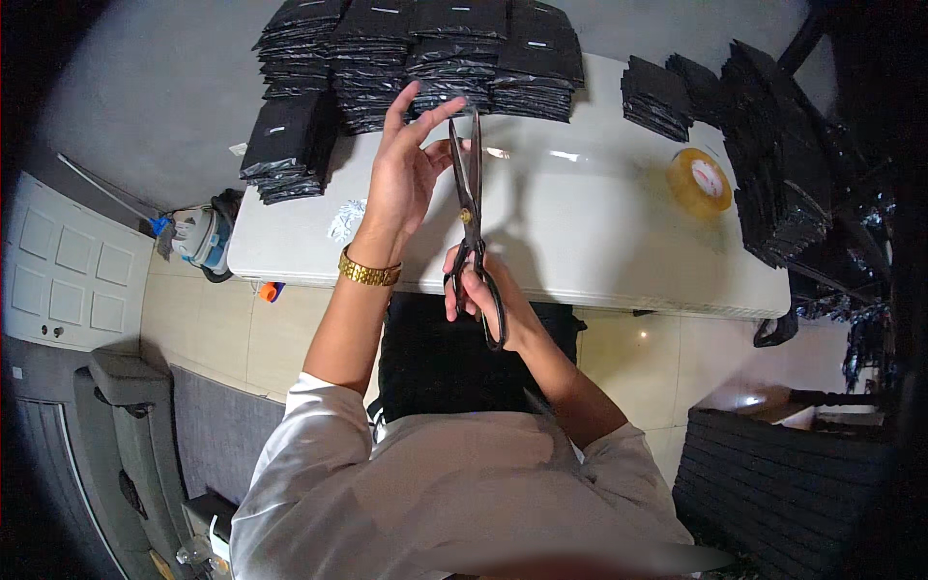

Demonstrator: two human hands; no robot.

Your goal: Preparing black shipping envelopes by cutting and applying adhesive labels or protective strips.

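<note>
In my right hand (514, 309) is a pair of black-handled scissors (467, 215), with my fingers through and around the loops. The blades point away from me over the white table (599, 232) and stand slightly apart. Beside the blades, my left hand (398, 184) is raised with its fingers stretched out and spread, close to the scissor tips. I cannot see anything held in it. A gold watch (369, 268) circles my left wrist. On the table's right side lies a roll of clear yellowish tape (684, 188).
Several stacks of flat black plastic packages (454, 58) line the table's far edge. Another stack (285, 145) stands at the left, and more packages (773, 155) rise at the right. A small white crumpled piece (345, 220) lies near the left edge.
</note>
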